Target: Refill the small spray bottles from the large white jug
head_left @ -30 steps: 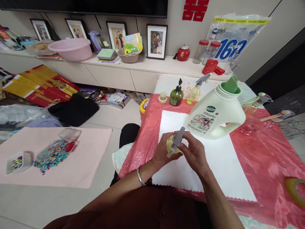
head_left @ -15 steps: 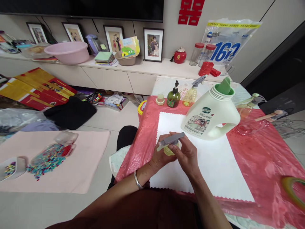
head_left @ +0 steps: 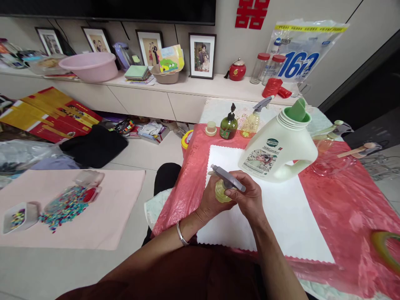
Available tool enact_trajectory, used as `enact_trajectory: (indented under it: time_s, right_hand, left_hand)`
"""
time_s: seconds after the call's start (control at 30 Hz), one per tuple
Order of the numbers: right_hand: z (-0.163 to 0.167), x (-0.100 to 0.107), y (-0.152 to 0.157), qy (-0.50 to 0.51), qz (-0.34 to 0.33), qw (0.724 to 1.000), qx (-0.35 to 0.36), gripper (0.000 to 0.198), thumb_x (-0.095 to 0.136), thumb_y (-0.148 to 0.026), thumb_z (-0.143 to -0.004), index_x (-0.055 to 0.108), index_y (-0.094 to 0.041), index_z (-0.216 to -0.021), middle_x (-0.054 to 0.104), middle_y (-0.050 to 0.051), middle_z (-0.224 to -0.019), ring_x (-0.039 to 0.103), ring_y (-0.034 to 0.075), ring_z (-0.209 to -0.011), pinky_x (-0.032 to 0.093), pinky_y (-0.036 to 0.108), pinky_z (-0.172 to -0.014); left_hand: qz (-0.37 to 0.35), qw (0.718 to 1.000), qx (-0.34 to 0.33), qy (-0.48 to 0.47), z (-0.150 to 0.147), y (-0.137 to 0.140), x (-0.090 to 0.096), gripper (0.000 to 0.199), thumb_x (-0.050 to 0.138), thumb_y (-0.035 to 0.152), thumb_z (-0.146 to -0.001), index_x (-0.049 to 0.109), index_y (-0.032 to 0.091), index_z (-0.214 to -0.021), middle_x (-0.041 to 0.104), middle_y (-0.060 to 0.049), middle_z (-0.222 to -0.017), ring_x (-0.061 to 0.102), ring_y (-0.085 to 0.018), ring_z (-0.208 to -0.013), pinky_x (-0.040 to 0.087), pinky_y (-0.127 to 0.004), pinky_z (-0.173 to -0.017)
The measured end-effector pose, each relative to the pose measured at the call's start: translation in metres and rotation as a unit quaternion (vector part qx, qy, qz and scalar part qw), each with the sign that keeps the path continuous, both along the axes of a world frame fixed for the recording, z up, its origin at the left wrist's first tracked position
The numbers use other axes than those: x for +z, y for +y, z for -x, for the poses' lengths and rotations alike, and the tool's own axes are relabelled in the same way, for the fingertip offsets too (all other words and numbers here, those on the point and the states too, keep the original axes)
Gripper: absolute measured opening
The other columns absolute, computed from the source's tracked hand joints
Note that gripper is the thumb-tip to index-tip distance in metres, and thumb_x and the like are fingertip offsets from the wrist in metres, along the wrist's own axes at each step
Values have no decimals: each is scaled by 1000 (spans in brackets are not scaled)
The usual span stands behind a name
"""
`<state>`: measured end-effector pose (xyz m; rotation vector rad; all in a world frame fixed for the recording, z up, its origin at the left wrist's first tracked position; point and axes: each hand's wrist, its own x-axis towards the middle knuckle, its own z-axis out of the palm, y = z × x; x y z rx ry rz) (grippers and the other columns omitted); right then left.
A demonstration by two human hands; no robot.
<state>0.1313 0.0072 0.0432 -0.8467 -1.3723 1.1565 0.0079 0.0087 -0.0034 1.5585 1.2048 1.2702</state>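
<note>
My left hand (head_left: 210, 199) is wrapped round a clear spray bottle (head_left: 221, 192) with a yellowish body, held over the white sheet (head_left: 281, 216). At its neck my right hand (head_left: 250, 192) grips the grey spray head (head_left: 229, 179), thumb and fingers pressed on it. The nozzle points up and to the left. Whether the head is fully screwed on cannot be seen. Just beyond my right hand stands a large pale green detergent jug (head_left: 276, 146) with a green cap (head_left: 296, 111) set in its mouth.
Behind the sheet are a green pump bottle (head_left: 228, 126), another spray bottle (head_left: 250, 123) and a small round cap (head_left: 211, 128). Right of the jug stands one more spray bottle (head_left: 326, 139). A tape roll (head_left: 379, 250) lies at the right. Beads (head_left: 67, 208) cover a pink cloth at left.
The spray head has turned in my right hand; its nozzle has swung from left to upper left. My left hand still holds the bottle. The view has shifted slightly.
</note>
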Motion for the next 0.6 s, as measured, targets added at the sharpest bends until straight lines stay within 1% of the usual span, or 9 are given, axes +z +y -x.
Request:
enact_trajectory:
  time_s: [0.1, 0.17, 0.2, 0.3, 0.37, 0.43, 0.5, 0.6]
  right_hand:
    - [1, 5, 1, -13, 7, 1000, 12, 37, 83, -46, -84, 68, -18, -103, 59, 7, -107, 59, 20, -104, 52, 32, -95]
    - [-1, 7, 0, -22, 9, 999, 27, 38, 80, -47, -86, 70, -19, -109, 58, 8, -113, 57, 22, -110, 50, 35, -100]
    - [-3, 6, -1, -19, 11, 999, 40, 37, 78, -46, -89, 70, -19, -113, 58, 9, -116, 56, 23, -113, 49, 35, -102]
    - [-8, -1, -2, 7, 14, 997, 81, 32, 65, -42, -99, 68, -23, -125, 57, 8, -122, 56, 22, -117, 48, 35, -104]
    - [-11, -7, -2, 23, 18, 996, 90, 29, 60, -39, -103, 67, -24, -127, 57, 7, -122, 57, 21, -115, 50, 34, -102]
    - [-11, -12, 0, 30, 17, 996, 82, 29, 63, -41, -101, 67, -23, -123, 58, 8, -120, 58, 21, -111, 51, 35, -100]
    - [-8, -12, 2, 37, 11, 997, 69, 32, 71, -43, -95, 66, -21, -118, 58, 8, -114, 58, 20, -107, 52, 34, -97]
    - [-3, -7, 5, 38, -2, 998, 45, 33, 82, -41, -86, 67, -20, -108, 55, 5, -102, 57, 17, -99, 51, 29, -92]
  left_hand:
    - [3, 1000, -19, -24, 1, 1, -1, 39, 87, 34, -61, 61, 19, -87, 68, -1, -79, 66, -21, -68, 56, -32, -58]
    - [2, 999, -19, -26, 2, 1, -4, 39, 86, 32, -61, 61, 19, -89, 70, -2, -81, 68, -21, -72, 57, -33, -61]
    - [3, 1000, -9, -27, 2, 0, -7, 44, 87, 31, -60, 61, 19, -94, 71, -3, -87, 69, -23, -76, 59, -35, -64]
    - [8, 999, 23, -34, 4, -4, -18, 72, 92, 30, -53, 57, 21, -115, 72, -8, -109, 72, -28, -94, 62, -44, -79]
    - [4, 999, 29, -35, 5, -6, -24, 80, 94, 30, -51, 54, 22, -120, 70, -9, -114, 72, -29, -98, 62, -46, -83]
    - [-5, 999, 40, -33, 5, -6, -27, 80, 95, 31, -50, 54, 22, -119, 70, -9, -114, 72, -29, -97, 62, -47, -82]
    - [-12, 999, 41, -27, 5, -6, -26, 79, 95, 34, -50, 56, 21, -118, 70, -9, -115, 71, -30, -100, 62, -48, -85]
    - [-15, 1000, 8, -26, 4, -3, -20, 73, 93, 38, -55, 60, 22, -119, 70, -9, -116, 71, -30, -102, 61, -48, -89]
